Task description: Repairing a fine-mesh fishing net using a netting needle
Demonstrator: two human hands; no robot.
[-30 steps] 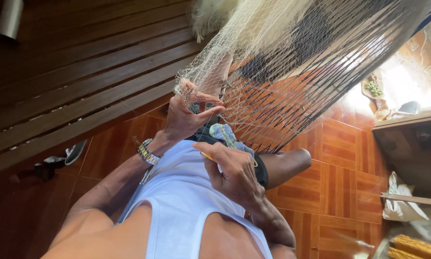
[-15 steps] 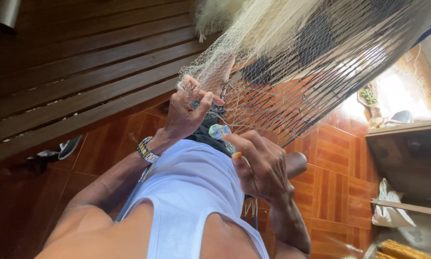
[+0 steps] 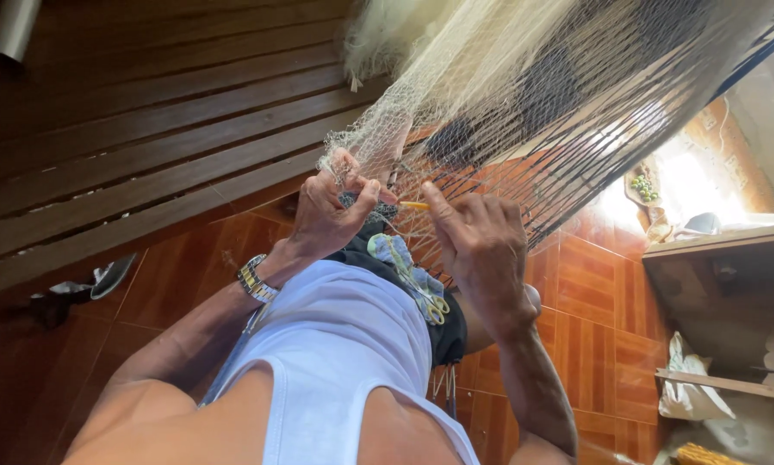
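While the right hand [image 3: 481, 250] pinches a thin yellow netting needle [image 3: 414, 206] between thumb and forefinger at frame centre, fingers closed tight on it, the left hand [image 3: 328, 211] sits just left of it, fingers curled shut around a bunched edge of the pale fishing net [image 3: 490, 77]. Net hangs from the upper right of the frame and drapes down to both hands; needle tip points left toward the left-hand bunch, nearly touching it. Exact mesh being worked is too fine to tell. To do this well, judged from the pose: keep the left-hand grip taut so the mesh stays open, feed the needle through one mesh only, pull the knot snug against the fingers. Wristwatch [image 3: 257, 280] on the left wrist, white tank top [image 3: 335, 344] lower centre, patterned cloth [image 3: 404, 267] on the lap, orange floor tiles [image 3: 593, 301] right, dark wooden slats [image 3: 146, 129] upper left.
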